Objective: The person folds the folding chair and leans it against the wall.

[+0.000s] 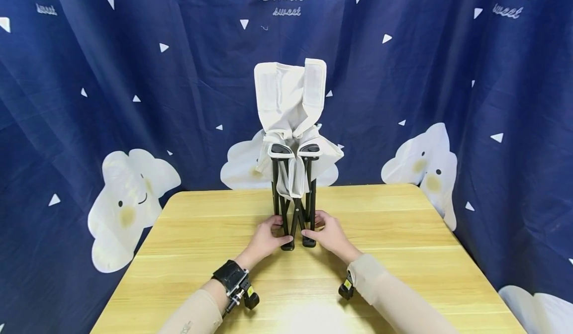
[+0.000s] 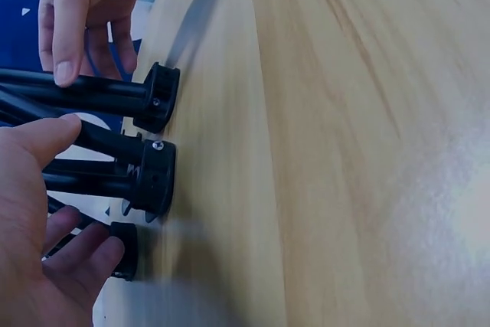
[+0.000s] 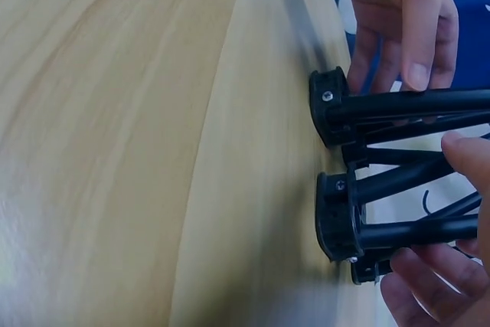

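Observation:
A folding chair with white fabric (image 1: 286, 93) and black tube legs (image 1: 313, 190) stands upright, folded narrow, on the table. Its fabric bunches above two black caps at the leg tops. Around the lower legs on the left side, my left hand (image 1: 264, 237) holds on, thumb at the front and fingers farther back. On the opposite side my right hand (image 1: 331, 233) grips low in the same way. Both wrist views show black plastic feet (image 2: 159, 178) with screws, touching the wood. The chair's back legs are partly hidden.
The wooden table (image 1: 188, 254) has rounded far corners. Behind it hangs a dark blue curtain (image 1: 201, 75) with white clouds and triangles, close to the table's far edge. Black cameras are strapped to both wrists.

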Available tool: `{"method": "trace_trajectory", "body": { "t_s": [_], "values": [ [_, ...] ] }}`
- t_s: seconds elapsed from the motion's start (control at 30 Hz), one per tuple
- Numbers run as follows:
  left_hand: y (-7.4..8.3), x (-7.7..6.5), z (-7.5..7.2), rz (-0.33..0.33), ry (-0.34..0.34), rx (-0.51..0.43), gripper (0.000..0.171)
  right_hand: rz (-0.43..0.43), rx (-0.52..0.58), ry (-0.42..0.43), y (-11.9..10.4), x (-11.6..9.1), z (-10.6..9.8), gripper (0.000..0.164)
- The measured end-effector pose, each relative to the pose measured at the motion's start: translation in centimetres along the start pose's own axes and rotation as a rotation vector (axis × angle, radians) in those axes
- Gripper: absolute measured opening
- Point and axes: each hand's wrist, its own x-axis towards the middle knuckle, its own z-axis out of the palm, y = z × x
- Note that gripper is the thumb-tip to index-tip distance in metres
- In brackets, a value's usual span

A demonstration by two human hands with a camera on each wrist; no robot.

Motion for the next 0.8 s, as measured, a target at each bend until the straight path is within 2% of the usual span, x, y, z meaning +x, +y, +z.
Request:
{"method": "trace_trajectory", "body": {
  "t_s": [0.17, 0.33, 0.57, 0.8],
  "values": [
    [-0.2, 0.2, 0.6, 0.028, 0.020, 0.005, 0.061, 0.020, 0.002, 0.014, -0.1, 0.1, 0.3, 0.050],
    [0.1, 0.1, 0.9, 0.027, 0.033, -0.013, 0.052, 0.032, 0.004, 0.041, -0.3, 0.0, 0.6, 0.047],
    [0.6, 0.0, 1.0, 0.018, 0.057, -0.012, 0.052, 0.023, -0.014, 0.060, -0.5, -0.1, 0.9, 0.045],
    [0.8, -0.1, 1.4, 0.036, 0.088, -0.033, 0.054, 0.003, -0.044, 0.073, 0.0, -0.1, 1.1, 0.046]
  ]
}}
